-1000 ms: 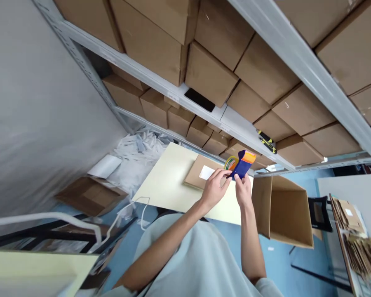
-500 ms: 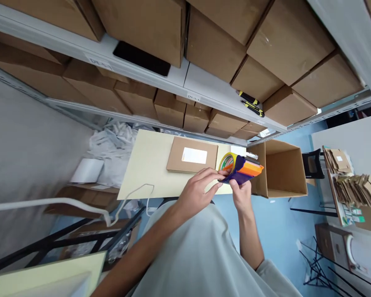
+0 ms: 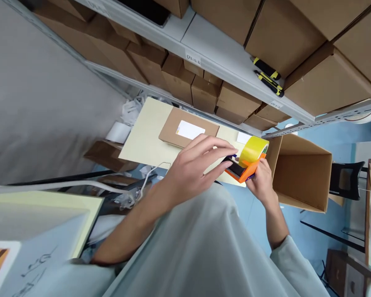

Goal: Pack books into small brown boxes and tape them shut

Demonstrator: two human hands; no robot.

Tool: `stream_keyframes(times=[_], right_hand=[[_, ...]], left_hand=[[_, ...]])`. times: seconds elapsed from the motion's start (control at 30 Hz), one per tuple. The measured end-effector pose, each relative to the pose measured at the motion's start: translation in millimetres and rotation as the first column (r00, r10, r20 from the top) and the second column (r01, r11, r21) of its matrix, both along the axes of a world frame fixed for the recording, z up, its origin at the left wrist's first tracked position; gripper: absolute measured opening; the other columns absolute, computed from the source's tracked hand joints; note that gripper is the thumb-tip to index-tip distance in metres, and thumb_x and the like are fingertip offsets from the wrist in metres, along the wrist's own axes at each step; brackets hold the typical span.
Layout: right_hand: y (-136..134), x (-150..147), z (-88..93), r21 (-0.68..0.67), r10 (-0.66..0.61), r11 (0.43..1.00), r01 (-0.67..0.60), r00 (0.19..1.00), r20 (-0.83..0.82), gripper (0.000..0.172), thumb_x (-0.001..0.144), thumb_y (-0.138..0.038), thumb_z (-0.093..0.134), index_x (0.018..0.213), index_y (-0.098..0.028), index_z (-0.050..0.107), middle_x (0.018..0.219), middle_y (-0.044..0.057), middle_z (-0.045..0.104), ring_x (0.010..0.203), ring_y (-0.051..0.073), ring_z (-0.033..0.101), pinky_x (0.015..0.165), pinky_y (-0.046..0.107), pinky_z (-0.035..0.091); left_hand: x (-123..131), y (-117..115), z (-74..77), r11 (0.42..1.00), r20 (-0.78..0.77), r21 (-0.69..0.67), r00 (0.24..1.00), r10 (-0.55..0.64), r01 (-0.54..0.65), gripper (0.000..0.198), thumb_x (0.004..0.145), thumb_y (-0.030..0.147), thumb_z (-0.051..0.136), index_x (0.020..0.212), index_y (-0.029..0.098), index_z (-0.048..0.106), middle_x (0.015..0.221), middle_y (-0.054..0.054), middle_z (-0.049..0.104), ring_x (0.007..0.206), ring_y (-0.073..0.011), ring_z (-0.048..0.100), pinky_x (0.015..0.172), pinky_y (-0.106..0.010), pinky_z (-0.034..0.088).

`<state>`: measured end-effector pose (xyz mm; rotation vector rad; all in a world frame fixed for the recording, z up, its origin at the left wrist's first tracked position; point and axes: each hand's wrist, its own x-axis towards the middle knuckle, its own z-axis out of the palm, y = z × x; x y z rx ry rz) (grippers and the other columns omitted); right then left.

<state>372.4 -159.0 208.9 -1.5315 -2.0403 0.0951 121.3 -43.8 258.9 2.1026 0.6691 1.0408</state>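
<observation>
An orange and dark purple tape dispenser (image 3: pixel 250 169) carries a roll of yellow packing tape (image 3: pixel 253 151). My right hand (image 3: pixel 261 179) is closed around the dispenser from the right. At its left end, my left hand (image 3: pixel 200 163) has its thumb and fingertips on either side of the dark front part; whether they pinch the tape's end is hidden. Below and behind the left hand, a flat brown cardboard box (image 3: pixel 170 128) with a white label (image 3: pixel 190 130) lies on the pale yellow tabletop (image 3: pixel 139 140).
A large open carton (image 3: pixel 301 177) stands right of the table. Shelving overhead holds brown boxes (image 3: pixel 205 93) and yellow-black utility knives (image 3: pixel 268 82). A white paper (image 3: pixel 243 137) lies near the table's back edge. A white cable (image 3: pixel 64 185) crosses at left.
The dispenser has turned in my hands, so the yellow roll now sits at its upper right and the orange side faces me. My view has shifted, bringing the table and hands closer.
</observation>
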Motion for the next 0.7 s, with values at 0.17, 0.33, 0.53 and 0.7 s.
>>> stream_keyframes(times=[0.17, 0.33, 0.53, 0.7], right_hand=[[-9.2, 22.2, -12.3, -0.13, 0.031, 0.991, -0.029, 0.999, 0.009, 0.014, 0.105, -0.026, 0.057, 0.097, -0.027, 0.068, 0.081, 0.004, 0.067, 0.079, 0.025, 0.062, 0.088, 0.046, 0.053], [-11.6, 26.8, -23.2, -0.243, 0.123, 0.961, -0.131, 0.991, -0.045, 0.017, 0.107, -0.029, 0.055, 0.093, -0.028, 0.066, 0.081, 0.005, 0.066, 0.082, 0.027, 0.062, 0.095, 0.049, 0.052], [-3.6, 18.4, -57.7, -0.328, 0.234, 0.913, -0.243, 0.97, -0.067, 0.017, 0.107, -0.036, 0.062, 0.093, -0.027, 0.065, 0.088, 0.007, 0.069, 0.087, 0.029, 0.064, 0.098, 0.051, 0.054], [1.3, 10.0, -124.3, -0.555, 0.241, 0.767, -0.324, 0.945, -0.219, 0.035, 0.101, -0.061, 0.069, 0.096, -0.027, 0.065, 0.09, 0.008, 0.072, 0.095, 0.033, 0.068, 0.108, 0.056, 0.054]], left_hand=[[4.1, -23.7, -17.1, 0.993, -0.114, -0.116, 0.993, -0.011, -0.003, 0.024, 0.111, 0.044, 0.057, 0.118, 0.037, 0.079, 0.111, -0.005, 0.078, 0.107, -0.0258, 0.073, 0.099, -0.047, 0.063], [-3.9, -51.5, -40.4, 0.988, -0.169, -0.132, 0.984, 0.056, -0.079, 0.028, 0.112, 0.046, 0.052, 0.123, 0.041, 0.077, 0.115, -0.005, 0.077, 0.107, -0.0256, 0.073, 0.097, -0.047, 0.064], [-18.1, -84.5, -97.4, 0.946, -0.136, -0.163, 0.956, 0.26, -0.28, 0.021, 0.111, 0.039, 0.059, 0.118, 0.038, 0.079, 0.104, -0.004, 0.076, 0.094, -0.0214, 0.073, 0.091, -0.041, 0.063], [-16.0, -111.5, -182.7, 0.876, -0.125, -0.25, 0.911, 0.393, -0.412, 0.025, 0.112, 0.036, 0.056, 0.11, 0.027, 0.079, 0.103, -0.007, 0.076, 0.094, -0.0194, 0.072, 0.091, -0.036, 0.061]])
